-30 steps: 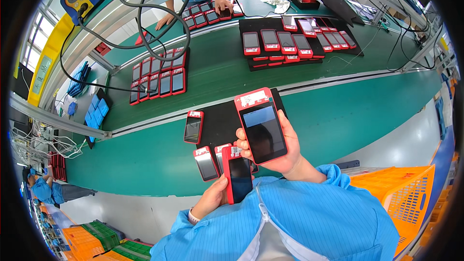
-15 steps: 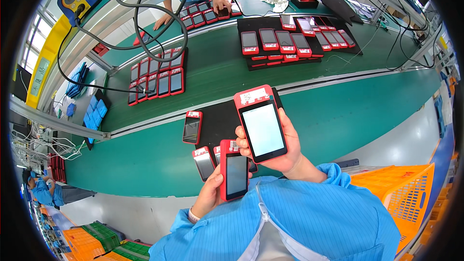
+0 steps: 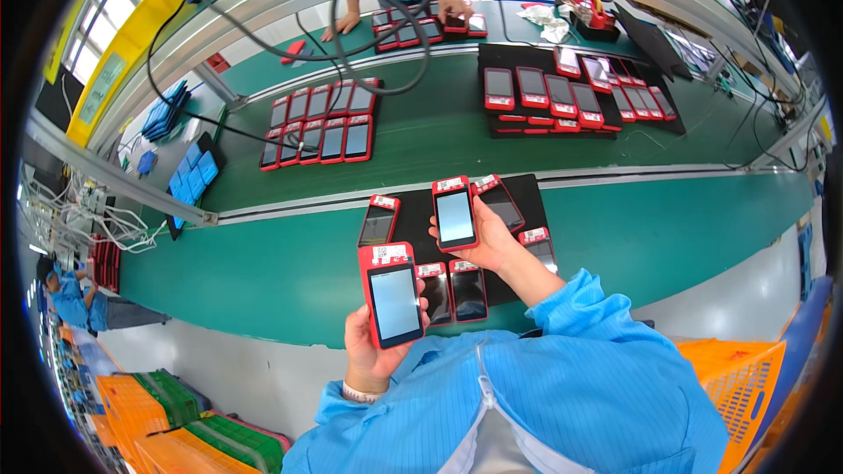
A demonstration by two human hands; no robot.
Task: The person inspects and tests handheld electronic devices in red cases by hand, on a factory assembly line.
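Note:
My left hand (image 3: 367, 353) grips a red handheld terminal (image 3: 395, 303) with a white label at its top and a lit, pale screen. The right hand (image 3: 493, 244) is closed round a second red terminal (image 3: 455, 218), also lit, held farther out over a black mat (image 3: 532, 197). Several more terminals lie around the mat with dark screens: one at its left edge (image 3: 379, 222), one beyond my right fingers (image 3: 499, 204), one partly behind my right forearm (image 3: 537, 247), and a pair at the near side, including this one (image 3: 469, 292).
Across the green bench, rows of red terminals (image 3: 320, 127) stand at left and more lie on black sheets (image 3: 549, 96) at right. Dark cables (image 3: 421, 44) hang from a metal frame. A co-worker's hand (image 3: 454, 6) touches terminals opposite. Orange crates (image 3: 742, 377) sit at right.
The right hand has moved its terminal away from me, over the mat. My left hand has raised its terminal slightly leftward, and its screen now looks brighter. The view has shifted.

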